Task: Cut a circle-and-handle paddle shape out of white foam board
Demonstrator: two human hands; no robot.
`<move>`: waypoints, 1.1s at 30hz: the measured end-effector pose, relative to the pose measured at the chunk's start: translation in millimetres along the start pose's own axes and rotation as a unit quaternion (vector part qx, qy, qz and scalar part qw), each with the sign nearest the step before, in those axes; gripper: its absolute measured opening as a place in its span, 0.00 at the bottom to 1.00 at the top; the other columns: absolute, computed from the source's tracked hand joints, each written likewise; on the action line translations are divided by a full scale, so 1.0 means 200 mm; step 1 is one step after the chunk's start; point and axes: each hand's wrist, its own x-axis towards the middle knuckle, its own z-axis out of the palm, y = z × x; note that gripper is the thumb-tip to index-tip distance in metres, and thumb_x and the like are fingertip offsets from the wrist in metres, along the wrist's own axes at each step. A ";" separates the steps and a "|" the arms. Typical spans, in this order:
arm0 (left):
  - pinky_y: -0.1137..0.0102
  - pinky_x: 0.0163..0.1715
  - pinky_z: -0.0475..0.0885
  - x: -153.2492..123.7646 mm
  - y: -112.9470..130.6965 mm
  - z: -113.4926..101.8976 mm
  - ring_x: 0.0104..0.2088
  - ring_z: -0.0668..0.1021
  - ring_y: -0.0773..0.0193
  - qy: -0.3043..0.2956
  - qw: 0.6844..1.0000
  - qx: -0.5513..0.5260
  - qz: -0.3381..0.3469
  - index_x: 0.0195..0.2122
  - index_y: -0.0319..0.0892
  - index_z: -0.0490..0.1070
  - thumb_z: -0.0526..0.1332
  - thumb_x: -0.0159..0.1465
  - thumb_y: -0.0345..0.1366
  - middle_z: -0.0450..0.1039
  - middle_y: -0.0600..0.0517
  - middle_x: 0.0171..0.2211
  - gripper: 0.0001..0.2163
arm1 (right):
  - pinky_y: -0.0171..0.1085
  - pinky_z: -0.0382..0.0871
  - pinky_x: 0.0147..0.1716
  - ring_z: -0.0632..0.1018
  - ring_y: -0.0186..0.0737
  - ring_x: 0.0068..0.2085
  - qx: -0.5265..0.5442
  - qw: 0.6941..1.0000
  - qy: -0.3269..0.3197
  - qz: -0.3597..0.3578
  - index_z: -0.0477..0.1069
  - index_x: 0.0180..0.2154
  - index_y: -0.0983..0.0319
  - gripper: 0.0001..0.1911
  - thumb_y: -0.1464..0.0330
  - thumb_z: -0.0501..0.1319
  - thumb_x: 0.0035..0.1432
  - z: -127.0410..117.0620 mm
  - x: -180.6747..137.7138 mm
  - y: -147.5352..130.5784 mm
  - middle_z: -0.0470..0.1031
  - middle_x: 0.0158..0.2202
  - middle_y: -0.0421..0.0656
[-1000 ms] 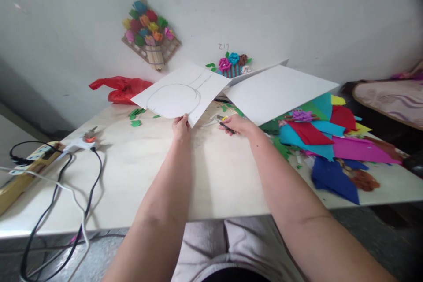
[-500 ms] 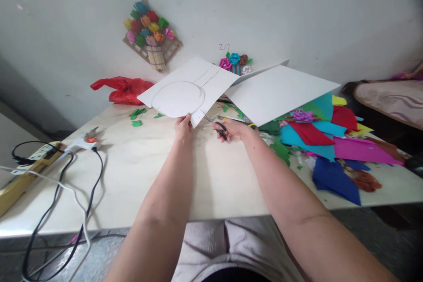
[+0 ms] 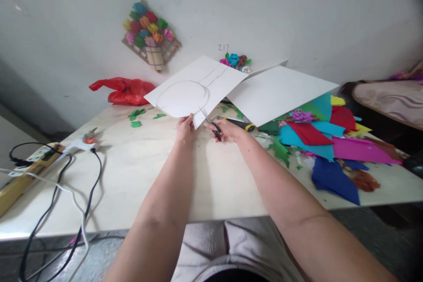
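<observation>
A white sheet of card, marked with a pencilled circle and two straight lines, is held up over the table. My left hand pinches its near edge, thumb on top. My right hand is closed round the black handles of a pair of scissors. The scissor blades reach the card's near right edge, close to the drawn curve, with one blade showing above the sheet. A narrow flap of card hangs between the blades and my left hand.
Another white sheet lies to the right, beside coloured paper pieces and a purple paper flower. A red plastic bag and green scraps are at the back left. A power strip with cables occupies the left side.
The card has shifted slightly to the right and turned a little. My right hand and the scissors have moved slightly left, nearer my left hand.
</observation>
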 end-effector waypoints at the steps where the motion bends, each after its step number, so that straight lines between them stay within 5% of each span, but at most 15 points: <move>1: 0.76 0.25 0.68 0.00 0.00 0.00 0.19 0.72 0.73 0.003 1.000 -0.001 0.000 0.20 0.38 0.68 0.71 0.51 0.26 0.70 0.56 0.19 0.11 | 0.26 0.50 0.08 0.69 0.28 0.14 -0.001 1.000 0.005 -0.003 0.64 0.30 0.63 0.20 0.53 0.63 0.58 0.01 0.00 0.00 0.68 0.18 0.36; 10: 0.76 0.26 0.68 0.00 0.02 0.01 0.20 0.72 0.73 0.037 0.999 -0.008 0.004 0.19 0.39 0.66 0.68 0.53 0.23 0.68 0.57 0.17 0.12 | 0.26 0.51 0.10 0.60 0.23 0.12 -0.003 0.998 0.045 -0.052 0.62 0.23 0.63 0.21 0.59 0.70 0.52 0.04 0.03 0.01 0.60 0.12 0.31; 21: 0.73 0.30 0.74 -0.01 0.03 0.01 0.24 0.76 0.68 0.046 0.998 -0.044 -0.010 0.25 0.38 0.71 0.64 0.55 0.22 0.74 0.54 0.22 0.06 | 0.27 0.54 0.10 0.61 0.24 0.13 -0.088 0.988 0.083 -0.100 0.68 0.24 0.65 0.21 0.57 0.74 0.43 0.03 0.10 0.05 0.61 0.13 0.31; 33: 0.73 0.30 0.76 0.01 0.02 0.00 0.25 0.79 0.67 0.043 0.998 -0.036 -0.009 0.24 0.35 0.73 0.67 0.55 0.22 0.77 0.50 0.24 0.06 | 0.26 0.55 0.11 0.61 0.24 0.13 -0.032 0.996 0.040 -0.073 0.64 0.24 0.63 0.23 0.55 0.71 0.47 0.03 0.05 0.04 0.62 0.13 0.32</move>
